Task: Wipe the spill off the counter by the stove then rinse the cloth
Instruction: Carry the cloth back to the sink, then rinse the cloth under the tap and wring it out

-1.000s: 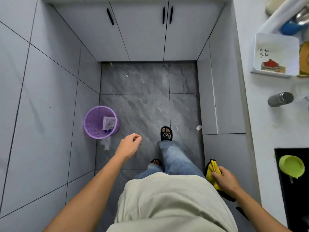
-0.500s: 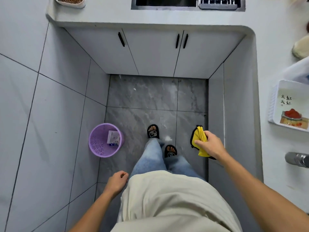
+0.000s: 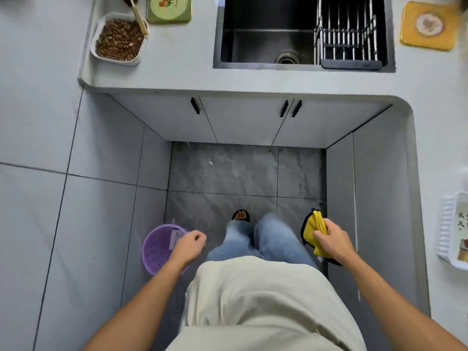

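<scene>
While the right hand (image 3: 331, 240) clutched the bunched yellow cloth (image 3: 314, 233) low beside the right thigh, the sink (image 3: 266, 44) lay straight ahead and well above it, set into the counter (image 3: 177, 77). That hand seemed the nearer to the basin; the left hand (image 3: 188, 249), loosely curled and holding nothing, hung over a purple basket (image 3: 154, 252).

- Yellow cloth (image 3: 312, 230): bunched; the right hand (image 3: 333, 240) covers its middle, so its full outline is not readable.
- White tray (image 3: 453, 233) on the bench: cut off by the right edge; printed characters too small to read.
- Purple basket (image 3: 155, 250): near rim hidden behind the left hand (image 3: 188, 247); the pale item inside is partly covered.
- One foot: hidden under the jeans.
- Sink (image 3: 266, 46): far rim beyond the top edge.
- Yellow mat (image 3: 429, 25): blurred.
</scene>
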Demonstrator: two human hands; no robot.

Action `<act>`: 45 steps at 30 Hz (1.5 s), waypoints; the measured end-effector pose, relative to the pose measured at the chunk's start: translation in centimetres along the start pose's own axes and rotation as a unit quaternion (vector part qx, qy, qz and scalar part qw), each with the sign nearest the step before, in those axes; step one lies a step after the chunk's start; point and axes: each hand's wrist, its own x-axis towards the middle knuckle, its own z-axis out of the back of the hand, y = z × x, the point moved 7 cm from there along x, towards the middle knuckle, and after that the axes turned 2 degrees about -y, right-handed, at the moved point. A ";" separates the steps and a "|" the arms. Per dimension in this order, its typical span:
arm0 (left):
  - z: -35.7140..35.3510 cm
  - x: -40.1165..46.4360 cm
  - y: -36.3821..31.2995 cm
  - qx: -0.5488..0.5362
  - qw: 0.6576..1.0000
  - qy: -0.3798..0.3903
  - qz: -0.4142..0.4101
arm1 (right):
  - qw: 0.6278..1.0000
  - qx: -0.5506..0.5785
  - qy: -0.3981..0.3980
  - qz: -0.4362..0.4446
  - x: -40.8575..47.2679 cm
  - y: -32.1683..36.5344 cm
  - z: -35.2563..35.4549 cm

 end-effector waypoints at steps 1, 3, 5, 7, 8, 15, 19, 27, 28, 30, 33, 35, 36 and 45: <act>1.1 1.0 -2.5 0.007 1.000 -0.001 -0.013 | 1.000 -0.003 -0.002 -0.012 0.3 -0.5 0.2; 3.1 2.8 -7.5 0.017 0.999 -0.003 -0.038 | 0.999 -0.011 0.005 -0.035 0.8 -1.5 0.7; 4.8 4.7 -12.3 0.011 0.998 -0.008 -0.069 | 0.998 -0.019 0.012 -0.055 1.5 -2.2 1.4; 6.0 6.4 -16.2 0.012 0.996 -0.011 -0.088 | 0.997 -0.025 0.016 -0.068 2.6 -2.6 2.3; 6.5 7.3 -18.1 0.018 0.995 -0.012 -0.098 | 0.997 -0.029 0.016 -0.073 3.5 -2.6 2.9; 8.8 11.0 -24.4 0.050 0.993 -0.020 -0.102 | 0.998 -0.017 0.007 -0.063 11.2 3.8 8.3; 9.7 12.3 -22.9 0.075 0.995 -0.022 -0.056 | 1.000 0.003 0.003 -0.025 15.8 11.3 11.5; 11.5 12.3 -18.8 0.052 0.998 -0.001 0.040 | 0.995 0.056 0.020 0.081 21.4 26.9 15.5; 11.8 12.5 -18.6 0.048 0.998 0.006 0.050 | 0.994 0.060 0.023 0.088 21.9 28.2 15.6; 12.8 13.1 -19.2 0.042 0.997 0.019 0.061 | 0.994 0.061 0.026 0.091 22.8 30.4 16.0; 15.0 14.6 -21.9 0.046 0.997 0.027 0.052 | 0.995 0.055 0.028 0.084 23.7 32.3 16.2; 16.9 16.1 -24.8 0.053 0.998 0.017 0.026 | 0.996 0.052 0.026 0.070 24.2 32.7 16.4; 18.0 16.8 -26.6 0.058 0.998 0.008 0.007 | 0.997 0.050 0.027 0.061 24.3 32.7 16.5; 26.5 22.1 -48.0 -0.036 0.983 -0.024 -0.177 | 0.976 0.204 0.037 -0.068 26.4 32.5 18.7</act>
